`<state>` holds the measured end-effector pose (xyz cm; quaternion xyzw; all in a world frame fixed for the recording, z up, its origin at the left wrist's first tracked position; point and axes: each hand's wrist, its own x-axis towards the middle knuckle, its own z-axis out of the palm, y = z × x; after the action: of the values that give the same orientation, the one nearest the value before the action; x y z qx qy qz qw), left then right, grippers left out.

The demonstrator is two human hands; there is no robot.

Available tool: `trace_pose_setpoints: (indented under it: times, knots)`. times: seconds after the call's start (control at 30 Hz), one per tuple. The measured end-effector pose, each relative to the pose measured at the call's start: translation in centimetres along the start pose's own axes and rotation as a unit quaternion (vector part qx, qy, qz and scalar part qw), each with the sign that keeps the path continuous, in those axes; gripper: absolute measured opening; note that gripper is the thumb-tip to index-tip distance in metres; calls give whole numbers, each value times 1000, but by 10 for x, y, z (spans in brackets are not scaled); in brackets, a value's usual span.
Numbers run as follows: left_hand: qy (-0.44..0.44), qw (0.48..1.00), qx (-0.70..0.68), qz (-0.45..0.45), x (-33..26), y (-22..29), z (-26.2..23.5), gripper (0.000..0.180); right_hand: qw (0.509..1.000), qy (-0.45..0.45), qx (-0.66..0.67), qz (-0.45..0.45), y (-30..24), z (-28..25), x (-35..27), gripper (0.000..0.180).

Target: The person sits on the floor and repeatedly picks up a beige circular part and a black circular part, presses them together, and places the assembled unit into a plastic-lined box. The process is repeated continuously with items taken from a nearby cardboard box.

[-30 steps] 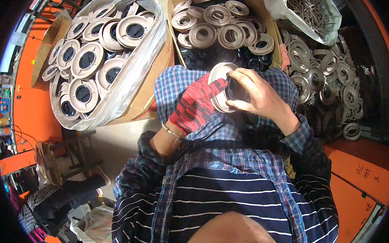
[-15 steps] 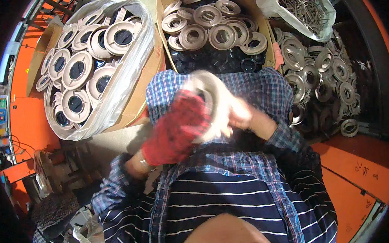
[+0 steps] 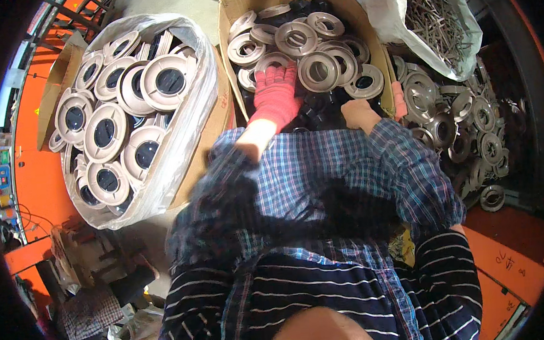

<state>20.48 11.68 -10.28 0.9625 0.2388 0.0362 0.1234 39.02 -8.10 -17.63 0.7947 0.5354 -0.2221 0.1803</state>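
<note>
1. Beige plastic ring, round and pale-rimmed, lies in the cardboard box, upper middle of the frame, partly covered.
2. Left hand, red-gloved: its grip lies across the ring, fingers extended; cannot tell whether pinching.
3. Right hand, bare: fingertips hidden, grip unclear.
4. Dark handwritten marks, lower right, on orange panel.

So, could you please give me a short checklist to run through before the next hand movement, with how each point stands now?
1. Left hand gloved: ok, red glove on.
2. Right hand gloved: not ok, bare.
3. Left hand at a beige ring in the middle box: ok, its fingers overlap it; a firm grip, cannot tell.
4. Right hand holding something: cannot tell, fingertips hidden.
5. Black parts available: ok, several show between the hands.
</note>
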Motion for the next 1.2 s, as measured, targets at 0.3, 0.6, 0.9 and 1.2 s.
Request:
trace_pose_setpoints:
  times: [0.3, 0.6, 0.9, 1.2]
  knots:
    - [-101, 992, 35, -62, 33, 5, 51, 61, 993, 18, 111, 41, 5, -18, -8, 18]
    - [-85, 306, -948, -18, -84, -18, -36, 36, 679, 346, 647, 3, -36, -78, -90, 14]
    - [-49, 847, -528, 37, -154, 33, 13, 59, 729, 401, 512, -216, -159, -79, -186, 23]
    - [32, 777, -627, -40, -204, 51, -70, 44, 778, 379, 447, -225, -148, -85, -197, 72]
